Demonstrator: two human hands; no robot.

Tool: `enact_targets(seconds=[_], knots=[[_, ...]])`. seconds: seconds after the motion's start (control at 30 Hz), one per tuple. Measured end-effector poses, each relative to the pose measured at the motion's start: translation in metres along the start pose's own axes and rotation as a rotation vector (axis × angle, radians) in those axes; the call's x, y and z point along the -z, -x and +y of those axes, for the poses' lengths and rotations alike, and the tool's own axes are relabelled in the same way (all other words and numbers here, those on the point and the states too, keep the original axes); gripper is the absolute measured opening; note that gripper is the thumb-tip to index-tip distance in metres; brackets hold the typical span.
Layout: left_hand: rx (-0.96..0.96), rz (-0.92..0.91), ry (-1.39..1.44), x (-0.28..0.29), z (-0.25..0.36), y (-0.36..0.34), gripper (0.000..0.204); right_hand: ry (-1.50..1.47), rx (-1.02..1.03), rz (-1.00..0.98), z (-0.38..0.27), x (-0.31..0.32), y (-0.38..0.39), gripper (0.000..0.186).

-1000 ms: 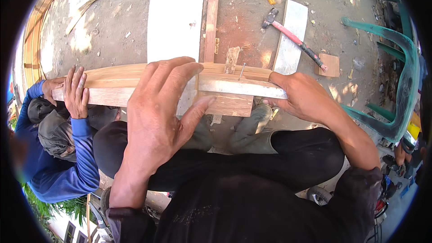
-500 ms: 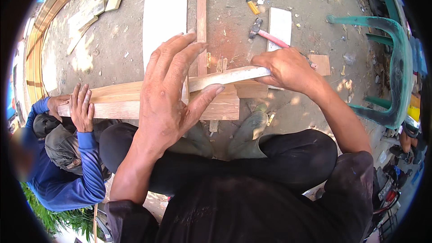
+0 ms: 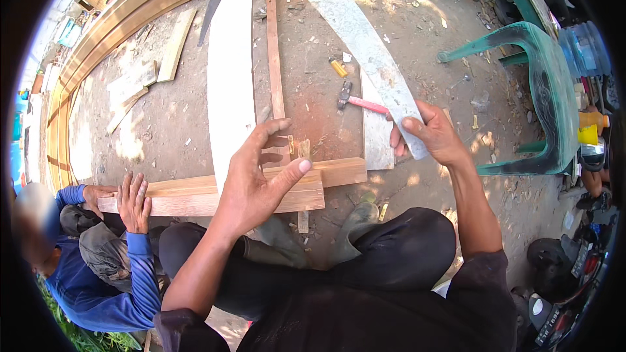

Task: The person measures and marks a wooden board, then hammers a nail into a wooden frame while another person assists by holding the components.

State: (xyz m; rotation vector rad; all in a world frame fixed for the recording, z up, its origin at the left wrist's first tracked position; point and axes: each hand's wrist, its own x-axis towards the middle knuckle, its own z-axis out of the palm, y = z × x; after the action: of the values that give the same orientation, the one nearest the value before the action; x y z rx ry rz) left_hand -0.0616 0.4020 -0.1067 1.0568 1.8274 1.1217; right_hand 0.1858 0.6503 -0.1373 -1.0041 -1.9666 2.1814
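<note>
- We see the fingers of the right hand [image 3: 440, 140] clamped on the near end of the weathered whitish plank [image 3: 373, 65], which slants away over the red-handled hammer [image 3: 366, 104] and a pale board [image 3: 378, 146].
- The left hand [image 3: 251, 179] has its fingers apart over the timber beam [image 3: 300, 197]; whether it touches, we cannot tell.
- A co-worker's hand [image 3: 135, 202] rests on the beam's left part.
- We judge the step as plank handling; lowering it would call for clearing the hammer.

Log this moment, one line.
right hand: holds pale board | left hand: open, near beam | co-worker's hand: on beam | hammer: beyond beam
</note>
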Motion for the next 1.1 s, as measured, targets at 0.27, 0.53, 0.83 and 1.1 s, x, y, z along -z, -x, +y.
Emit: enact_targets(seconds=[0.27, 0.53, 0.83, 1.1], knots=[[-0.048, -0.212, -0.299, -0.050, 0.083, -0.083, 0.047, 0.161, 0.341, -0.116, 0.028, -0.053, -0.037, 0.048], [-0.405, -0.233, -0.939, -0.063, -0.013, -0.051, 0.035, -0.005, 0.221, 0.500, 0.055, 0.018, 0.031, 0.040], [-0.395, -0.333, -0.669, -0.097, -0.034, -0.057, 0.056, 0.260, 0.103, 0.138, 0.053, 0.007, 0.041, 0.040], [-0.085, -0.420, -0.549, -0.051, -0.037, -0.023, 0.071, 0.047, -0.044, 0.077, 0.071, -0.045, 0.021, 0.031]])
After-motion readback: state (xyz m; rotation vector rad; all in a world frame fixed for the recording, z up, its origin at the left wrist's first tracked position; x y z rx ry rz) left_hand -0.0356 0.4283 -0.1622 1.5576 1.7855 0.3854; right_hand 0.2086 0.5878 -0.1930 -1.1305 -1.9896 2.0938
